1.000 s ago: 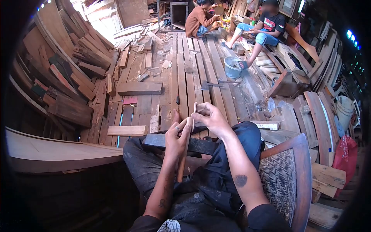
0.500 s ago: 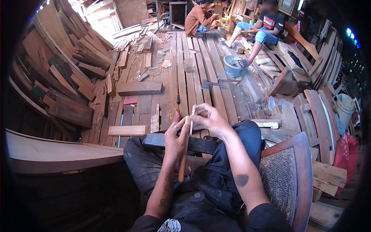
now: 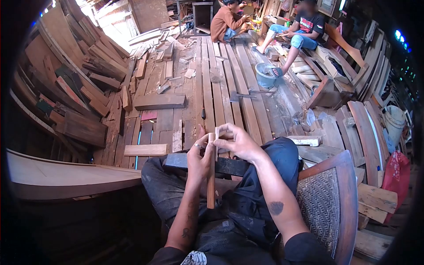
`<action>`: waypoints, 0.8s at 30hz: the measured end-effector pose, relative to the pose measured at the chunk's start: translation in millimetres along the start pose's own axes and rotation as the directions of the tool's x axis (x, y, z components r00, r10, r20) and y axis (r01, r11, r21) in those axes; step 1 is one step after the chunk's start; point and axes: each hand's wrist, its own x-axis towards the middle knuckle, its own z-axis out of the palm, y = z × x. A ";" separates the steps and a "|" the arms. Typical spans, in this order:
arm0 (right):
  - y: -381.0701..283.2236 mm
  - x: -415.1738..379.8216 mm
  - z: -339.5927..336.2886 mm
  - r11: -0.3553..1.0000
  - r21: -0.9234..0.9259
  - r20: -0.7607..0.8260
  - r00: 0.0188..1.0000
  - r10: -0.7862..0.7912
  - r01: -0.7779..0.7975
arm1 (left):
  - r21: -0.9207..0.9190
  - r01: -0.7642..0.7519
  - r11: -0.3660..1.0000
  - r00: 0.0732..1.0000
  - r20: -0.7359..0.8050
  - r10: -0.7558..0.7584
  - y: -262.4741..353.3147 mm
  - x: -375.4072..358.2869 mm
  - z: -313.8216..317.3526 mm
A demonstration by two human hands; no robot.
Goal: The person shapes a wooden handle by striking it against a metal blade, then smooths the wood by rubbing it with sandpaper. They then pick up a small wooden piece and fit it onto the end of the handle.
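My left hand [image 3: 199, 155], with a ring on one finger, is closed round a narrow wooden piece [image 3: 211, 185] that stands nearly upright over my lap. My right hand [image 3: 236, 142] pinches a thin pale strip of wood [image 3: 216, 136] near the top of that piece. The strip is partly hidden by my fingers. Behind and below my hands, a dark bar-shaped block [image 3: 229, 166] lies across my legs.
Planks and offcuts lie over the floor, with a thick wood block [image 3: 160, 101], a dark-handled tool [image 3: 203, 113] and a hatchet-like tool [image 3: 235, 96]. A bucket [image 3: 266, 77] stands near two seated people [image 3: 227, 22]. A woven chair [image 3: 319, 207] is beside me at right.
My right hand has moved slightly down, and the thin strip sits lower against the wooden piece. The wooden piece has turned a little and looks more upright.
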 end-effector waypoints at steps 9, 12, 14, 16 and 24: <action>1.4 0.5 -0.4 0.994 -0.107 -0.058 0.998 -0.027 0.021 | 0.146 -0.113 0.983 0.993 0.036 0.109 -4.7 4.6 -2.8; -6.6 7.1 -1.9 0.990 -0.136 -0.108 0.993 -0.052 0.037 | 0.132 -0.127 0.983 0.992 0.008 0.127 2.4 4.9 2.5; -7.0 0.2 6.9 0.997 -0.073 -0.048 0.999 -0.005 0.002 | 0.079 -0.131 0.988 0.991 -0.010 0.132 -7.0 8.8 0.0; -8.1 -4.1 7.8 0.995 -0.098 -0.042 0.999 -0.001 -0.003 | 0.072 -0.118 0.990 0.993 -0.006 0.119 -2.4 5.1 2.0; -7.3 -3.6 4.8 0.993 -0.116 -0.008 1.000 0.002 -0.003 | 0.152 -0.116 0.982 0.993 -0.005 0.118 -1.8 3.8 0.8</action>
